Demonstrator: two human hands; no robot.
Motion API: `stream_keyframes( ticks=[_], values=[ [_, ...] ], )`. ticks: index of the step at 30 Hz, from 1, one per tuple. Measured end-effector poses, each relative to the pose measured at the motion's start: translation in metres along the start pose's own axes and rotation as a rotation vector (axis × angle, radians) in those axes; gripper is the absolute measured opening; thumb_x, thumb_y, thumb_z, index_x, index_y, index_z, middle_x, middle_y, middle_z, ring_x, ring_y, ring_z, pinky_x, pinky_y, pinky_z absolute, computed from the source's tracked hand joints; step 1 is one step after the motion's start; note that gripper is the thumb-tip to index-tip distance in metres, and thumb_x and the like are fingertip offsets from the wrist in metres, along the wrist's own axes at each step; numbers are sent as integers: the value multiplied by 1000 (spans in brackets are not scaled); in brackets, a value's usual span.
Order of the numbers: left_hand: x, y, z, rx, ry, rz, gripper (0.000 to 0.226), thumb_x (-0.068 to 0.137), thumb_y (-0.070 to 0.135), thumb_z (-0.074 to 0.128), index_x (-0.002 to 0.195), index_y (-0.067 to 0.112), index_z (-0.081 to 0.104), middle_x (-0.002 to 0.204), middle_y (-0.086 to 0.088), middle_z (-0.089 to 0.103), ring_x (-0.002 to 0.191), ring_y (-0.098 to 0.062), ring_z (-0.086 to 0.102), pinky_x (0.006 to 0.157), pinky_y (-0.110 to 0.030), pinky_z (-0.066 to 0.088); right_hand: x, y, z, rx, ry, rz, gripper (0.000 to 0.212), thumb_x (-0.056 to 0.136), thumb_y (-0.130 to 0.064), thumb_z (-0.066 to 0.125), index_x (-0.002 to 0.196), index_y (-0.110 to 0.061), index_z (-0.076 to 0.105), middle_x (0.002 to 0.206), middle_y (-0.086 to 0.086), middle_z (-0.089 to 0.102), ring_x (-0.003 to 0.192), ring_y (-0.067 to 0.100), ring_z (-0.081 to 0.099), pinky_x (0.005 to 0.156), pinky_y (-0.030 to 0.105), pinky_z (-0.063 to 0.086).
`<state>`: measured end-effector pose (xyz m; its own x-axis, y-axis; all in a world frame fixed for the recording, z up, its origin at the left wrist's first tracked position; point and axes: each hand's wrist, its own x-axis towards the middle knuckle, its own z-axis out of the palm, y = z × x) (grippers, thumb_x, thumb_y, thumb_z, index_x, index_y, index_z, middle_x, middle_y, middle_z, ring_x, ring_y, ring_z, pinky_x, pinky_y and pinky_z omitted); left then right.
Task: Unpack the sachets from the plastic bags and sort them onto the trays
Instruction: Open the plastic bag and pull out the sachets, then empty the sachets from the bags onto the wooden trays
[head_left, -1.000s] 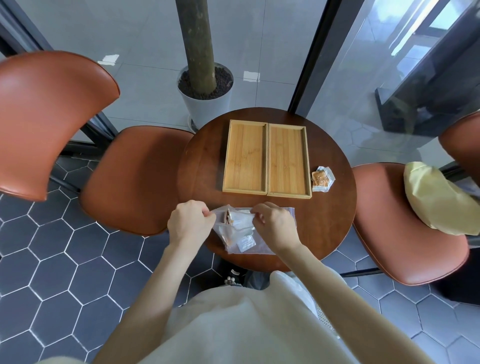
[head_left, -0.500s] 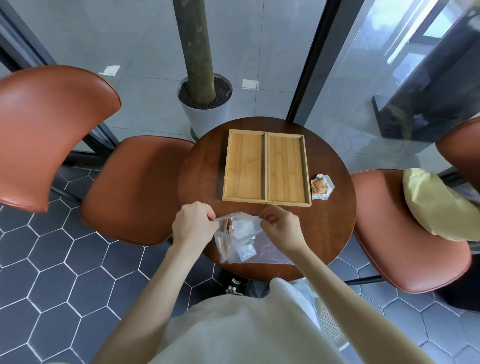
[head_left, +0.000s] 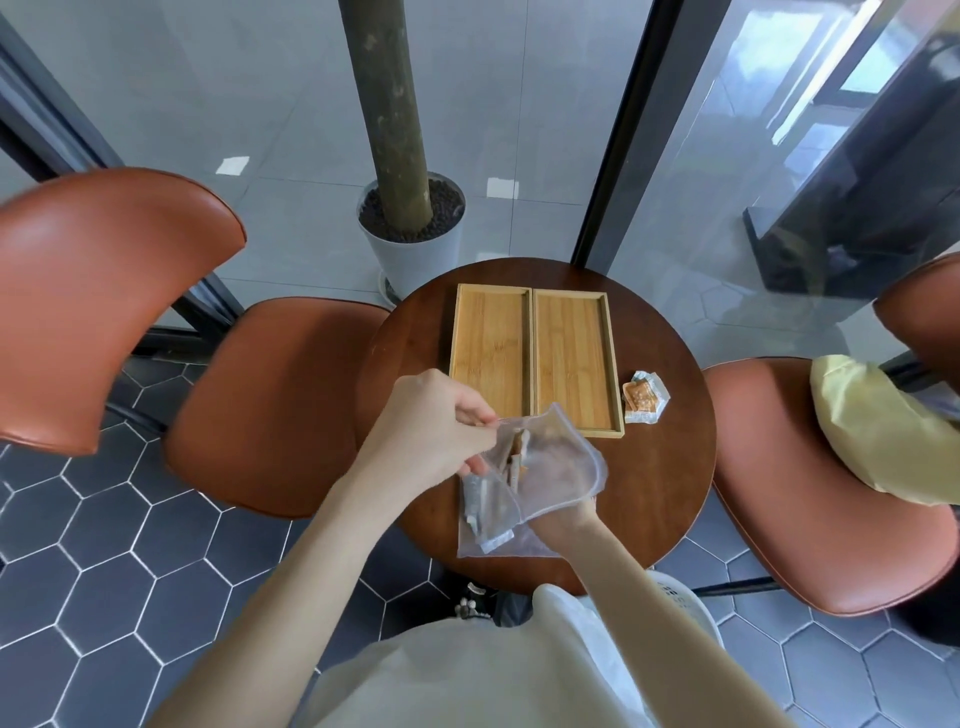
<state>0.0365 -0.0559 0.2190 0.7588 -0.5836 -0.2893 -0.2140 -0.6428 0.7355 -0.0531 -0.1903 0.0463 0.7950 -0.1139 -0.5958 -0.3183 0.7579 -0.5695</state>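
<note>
Near the front of the round wooden table (head_left: 667, 467), my left hand (head_left: 431, 426) pinches the open rim of a clear plastic bag (head_left: 584, 480) and holds it up. My right hand (head_left: 563, 519) reaches into that bag from below; its fingers show only dimly through the plastic. Brown stick sachets (head_left: 517, 452) stand in the bag's mouth. A second clear bag (head_left: 485, 514) with grey and white sachets lies underneath on the table. Two empty bamboo trays, left (head_left: 491, 348) and right (head_left: 571, 358), sit side by side beyond. A small packet of orange sachets (head_left: 644, 397) lies right of the trays.
Orange-brown chairs stand on the left (head_left: 270, 405) and right (head_left: 810, 493) of the table; a yellow cushion (head_left: 878, 431) rests on the right one. A potted tree trunk (head_left: 410, 228) stands behind the table by glass walls.
The bag has been lifted off the table and opened. My left hand rose with its rim, and my right hand went from the rim into the bag.
</note>
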Motion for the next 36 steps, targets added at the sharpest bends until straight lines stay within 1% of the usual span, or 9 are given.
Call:
stream_keyframes(
  ticks=[5, 7, 10, 16, 20, 26, 30, 34, 36],
  values=[
    [19, 5, -17, -146, -113, -37, 17, 79, 15, 70, 95, 10, 72, 72, -2, 71, 61, -12, 71, 59, -23, 59, 5, -5, -2, 187, 11, 134, 42, 92, -37, 43, 125, -13, 54, 120, 13, 60, 115, 33, 53, 90, 39, 50],
    [32, -4, -21, -225, -107, -66, 18, 78, 13, 70, 96, 10, 72, 73, -3, 72, 61, -12, 70, 58, -23, 59, 0, -5, -10, 272, -43, 176, 55, 79, -43, 57, 126, -15, 56, 124, 13, 58, 111, 32, 56, 99, 45, 42],
    [50, -23, -18, -376, -94, -136, 21, 78, 11, 70, 99, 9, 70, 76, -5, 72, 63, -12, 69, 61, -24, 60, -8, -7, -25, 293, -144, 115, 48, 59, -32, 75, 103, -14, 68, 110, 12, 65, 101, 33, 61, 87, 46, 50],
    [88, -83, 29, -906, 131, -403, 19, 90, 16, 52, 100, 7, 66, 96, -14, 69, 82, -21, 69, 69, -27, 58, -4, -16, -44, 260, -6, 115, 41, 71, -16, 69, 110, -3, 63, 95, 15, 71, 86, 28, 68, 75, 38, 59],
    [97, -146, 75, -235, 71, -413, 35, 93, 16, 45, 126, 10, 53, 136, -13, 52, 128, -28, 47, 108, -41, 38, 16, -20, -54, 207, 237, 159, 15, 86, -21, 55, 91, -8, 61, 62, 7, 68, 54, 15, 56, 51, 22, 48],
    [105, -190, 114, 433, -235, -331, 64, 93, 31, 44, 147, 16, 12, 159, -11, 5, 146, -29, 6, 116, -47, 21, 51, -34, -43, 237, 383, 97, 27, 93, -18, 46, 115, -3, 52, 84, 14, 66, 55, 18, 66, 47, 23, 51],
    [111, -199, 123, 532, -370, -356, 66, 94, 35, 40, 147, 19, 4, 159, -10, -5, 146, -29, 0, 116, -49, 18, 74, -45, -27, 251, 483, 61, 32, 94, -13, 45, 123, -2, 48, 76, 11, 63, 57, 19, 62, 57, 33, 52],
    [108, -208, 128, 573, -432, -362, 68, 94, 31, 40, 147, 21, -1, 158, -7, -14, 146, -27, -5, 114, -49, 24, 90, -55, -13, 281, 537, 27, 34, 97, -4, 33, 129, -4, 44, 98, 15, 60, 80, 28, 62, 45, 35, 57],
    [109, -210, 127, 567, -439, -364, 68, 95, 29, 40, 147, 22, -2, 158, -6, -15, 146, -26, -6, 113, -49, 26, 97, -61, -5, 286, 523, 1, 39, 99, -9, 27, 137, -10, 35, 104, 14, 59, 86, 30, 63, 55, 42, 58]
  ],
)
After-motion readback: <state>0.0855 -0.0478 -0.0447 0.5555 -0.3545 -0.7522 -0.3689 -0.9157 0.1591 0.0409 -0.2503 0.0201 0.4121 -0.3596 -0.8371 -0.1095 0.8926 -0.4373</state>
